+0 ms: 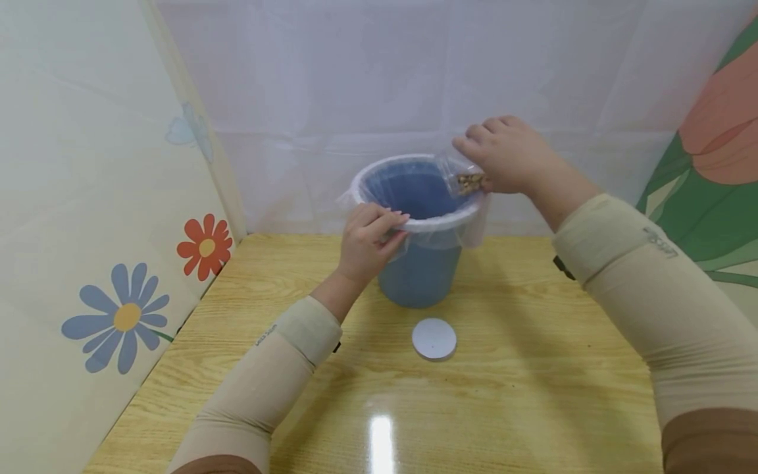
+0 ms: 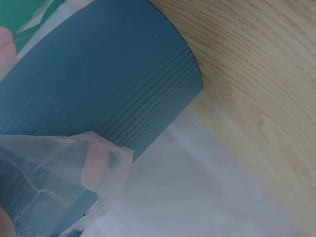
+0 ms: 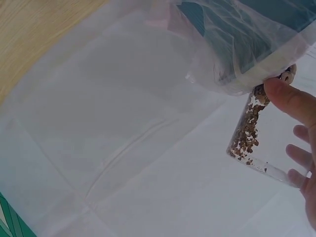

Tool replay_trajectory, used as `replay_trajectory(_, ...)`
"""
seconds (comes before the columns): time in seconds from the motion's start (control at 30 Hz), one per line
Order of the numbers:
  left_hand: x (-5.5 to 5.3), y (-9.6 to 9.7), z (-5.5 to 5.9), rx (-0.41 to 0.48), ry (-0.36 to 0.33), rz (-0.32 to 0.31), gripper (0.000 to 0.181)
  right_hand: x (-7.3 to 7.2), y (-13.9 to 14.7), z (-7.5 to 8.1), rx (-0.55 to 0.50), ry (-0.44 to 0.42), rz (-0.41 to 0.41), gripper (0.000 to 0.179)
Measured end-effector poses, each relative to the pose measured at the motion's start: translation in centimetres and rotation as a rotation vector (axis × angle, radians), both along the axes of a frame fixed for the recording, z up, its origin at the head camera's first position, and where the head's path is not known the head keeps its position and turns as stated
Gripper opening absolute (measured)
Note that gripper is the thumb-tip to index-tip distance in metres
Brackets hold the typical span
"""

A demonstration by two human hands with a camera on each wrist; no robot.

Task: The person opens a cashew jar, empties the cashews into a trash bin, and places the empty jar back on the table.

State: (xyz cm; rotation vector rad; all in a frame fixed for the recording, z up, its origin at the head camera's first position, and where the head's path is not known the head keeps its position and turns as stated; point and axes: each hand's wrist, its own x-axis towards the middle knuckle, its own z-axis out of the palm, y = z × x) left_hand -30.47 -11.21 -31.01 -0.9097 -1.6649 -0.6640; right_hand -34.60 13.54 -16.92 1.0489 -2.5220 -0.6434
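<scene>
A blue trash can [image 1: 417, 280] with a clear plastic liner [image 1: 474, 227] folded over its white rim stands upright on the table. At the rim's near left, my left hand [image 1: 368, 237] grips the edge and liner between thumb and fingers. My right hand [image 1: 506, 155] holds a clear jar [image 3: 279, 140], tipped over the rim's right side with its mouth toward the can. Small brown pieces [image 3: 248, 131] lie along the jar's lower wall. In the left wrist view the ribbed can [image 2: 108, 69] and loose liner [image 2: 64, 163] hide most of that hand.
A round white lid [image 1: 434, 338] lies flat on the wooden table [image 1: 521, 408] in front of the can. Behind the can hangs a white sheet [image 1: 296, 171]. Flower-printed panels [image 1: 127, 316] border the left and right sides.
</scene>
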Motion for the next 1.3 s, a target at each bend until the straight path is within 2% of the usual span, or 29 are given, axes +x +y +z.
replay_trajectory(0.5, 0.08, 0.03, 0.08, 0.002, -0.008, -0.007, 0.017, 0.25, -0.09, 0.14, 0.006, 0.062, 0.090, 0.084)
replay_trajectory(0.73, 0.08, 0.02, 0.09, 0.001, -0.012, -0.008, 0.017, 0.11, -0.22, 0.01, 0.031, 0.077, 0.069, 0.084)
replay_trajectory(1.07, 0.14, -0.08, 0.07, 0.006, -0.016, -0.002, 0.017, 0.26, -0.41, -0.06, 0.025, 0.091, 0.085, 0.084)
replay_trajectory(1.3, 0.09, -0.17, 0.03, 0.002, -0.020, -0.004, 0.017, 0.25, -0.40, -0.03, 0.023, 0.147, 0.131, 0.086)
